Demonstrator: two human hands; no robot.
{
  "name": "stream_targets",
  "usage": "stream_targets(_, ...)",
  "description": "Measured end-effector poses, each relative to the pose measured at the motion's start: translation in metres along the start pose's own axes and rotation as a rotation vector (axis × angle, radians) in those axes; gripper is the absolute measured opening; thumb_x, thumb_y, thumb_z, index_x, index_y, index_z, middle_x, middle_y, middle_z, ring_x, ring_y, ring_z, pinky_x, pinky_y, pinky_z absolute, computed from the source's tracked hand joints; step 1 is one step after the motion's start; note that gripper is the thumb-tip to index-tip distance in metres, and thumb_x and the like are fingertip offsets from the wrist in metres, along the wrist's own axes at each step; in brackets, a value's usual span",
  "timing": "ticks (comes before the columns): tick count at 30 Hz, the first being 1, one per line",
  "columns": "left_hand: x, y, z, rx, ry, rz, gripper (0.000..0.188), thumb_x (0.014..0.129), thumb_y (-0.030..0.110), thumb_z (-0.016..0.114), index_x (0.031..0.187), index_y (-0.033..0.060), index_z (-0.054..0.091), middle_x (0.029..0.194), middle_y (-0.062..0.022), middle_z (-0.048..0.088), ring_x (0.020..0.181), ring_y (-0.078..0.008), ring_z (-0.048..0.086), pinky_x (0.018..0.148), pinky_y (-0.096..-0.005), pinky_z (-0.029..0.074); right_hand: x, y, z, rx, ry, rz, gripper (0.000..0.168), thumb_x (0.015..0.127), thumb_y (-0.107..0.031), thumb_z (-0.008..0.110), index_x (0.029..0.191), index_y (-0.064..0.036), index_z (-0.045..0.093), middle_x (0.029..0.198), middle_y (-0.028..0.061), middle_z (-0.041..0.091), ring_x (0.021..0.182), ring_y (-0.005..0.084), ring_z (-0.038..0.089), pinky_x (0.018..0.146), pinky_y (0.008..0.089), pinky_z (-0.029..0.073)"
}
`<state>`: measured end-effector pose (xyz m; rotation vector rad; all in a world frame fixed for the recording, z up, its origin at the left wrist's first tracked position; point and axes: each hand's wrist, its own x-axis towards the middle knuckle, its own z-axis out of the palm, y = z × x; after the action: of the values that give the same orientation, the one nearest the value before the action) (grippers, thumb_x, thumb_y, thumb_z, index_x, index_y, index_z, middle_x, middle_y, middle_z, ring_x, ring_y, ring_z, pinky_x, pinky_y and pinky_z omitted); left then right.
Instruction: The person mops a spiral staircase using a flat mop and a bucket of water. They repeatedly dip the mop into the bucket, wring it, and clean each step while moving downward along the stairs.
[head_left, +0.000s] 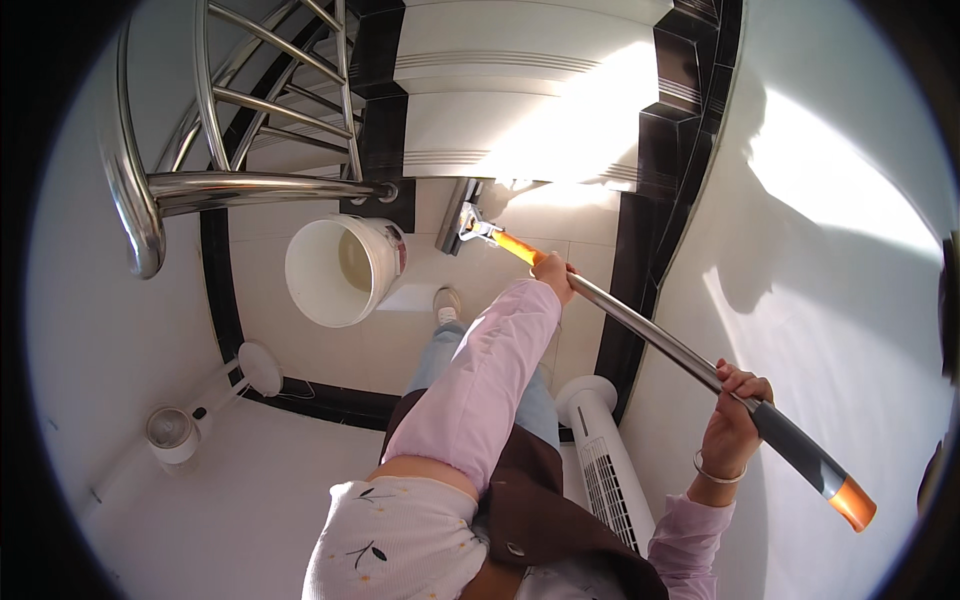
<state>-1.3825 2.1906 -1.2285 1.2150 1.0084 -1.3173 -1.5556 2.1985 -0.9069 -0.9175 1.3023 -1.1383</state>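
My left hand (553, 274) is closed around the lower pole of a sponge mop, just above its orange section. Higher up, my right hand (739, 412), with a bangle at the wrist, grips the same metal pole (641, 322) beside its grey and orange end. The mop head (459, 217) is on the tiled floor at the foot of the lowest stair, tilted across the tiles. To its left stands a white plastic bucket (300, 274) with some yellowish liquid at the bottom. Pink sleeve covers are on both my forearms.
White stairs (517, 127) with black borders rise ahead. A stainless steel handrail (255, 187) projects at upper left. A white tower fan (604, 465) stands near my right leg, and a white stand with a round base (259, 367) is at left. My shoe (447, 304) is near the bucket.
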Motion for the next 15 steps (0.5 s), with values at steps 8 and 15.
stream_targets(8, -0.041, -0.214, 0.073, 0.614, 0.031, -0.134, 0.026, 0.077, 0.008, 0.043, 0.098, 0.0033, 0.028, 0.060, -0.0090, 0.042, 0.044, -0.0184, 0.045, 0.041, -0.0336, 0.041, -0.070, -0.044, -0.138, -0.099, 0.358, -0.106, 0.015, 0.068, -0.006, 0.047, 0.082, -0.003, 0.042, 0.083, 0.0101, 0.046, 0.093, 0.0270, 0.045, 0.097, 0.0432, 0.028)
stream_targets(15, -0.033, -0.263, 0.086, 0.946, -0.088, -0.132, 0.025, 0.078, 0.008, 0.044, 0.096, 0.0026, 0.028, 0.062, -0.0086, 0.041, 0.046, -0.0172, 0.043, 0.043, -0.0319, 0.041, -0.124, 0.001, -0.186, -0.015, 0.658, -0.142, 0.023, 0.064, -0.008, 0.053, 0.084, -0.003, 0.043, 0.087, 0.0140, 0.048, 0.098, 0.0318, 0.045, 0.097, 0.0477, 0.027)
